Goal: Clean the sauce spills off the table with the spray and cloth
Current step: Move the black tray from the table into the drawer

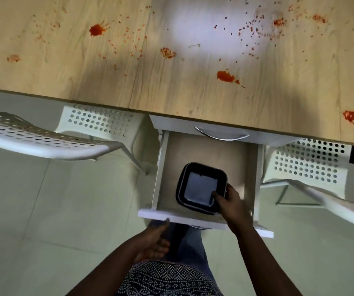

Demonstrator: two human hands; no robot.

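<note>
Right hand (228, 202) pinching glossy black square dish (201, 186) in pale drawer (206, 152); left hand (154, 240) slack.

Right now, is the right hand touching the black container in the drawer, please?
Touching: the head view shows the right hand pinching the black container's near corner.

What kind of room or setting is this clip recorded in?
Probably a home or canteen dining area: a wood-grain table splattered with red sauce, white perforated chairs tucked under it, and an open drawer holding black square dishes.
</note>
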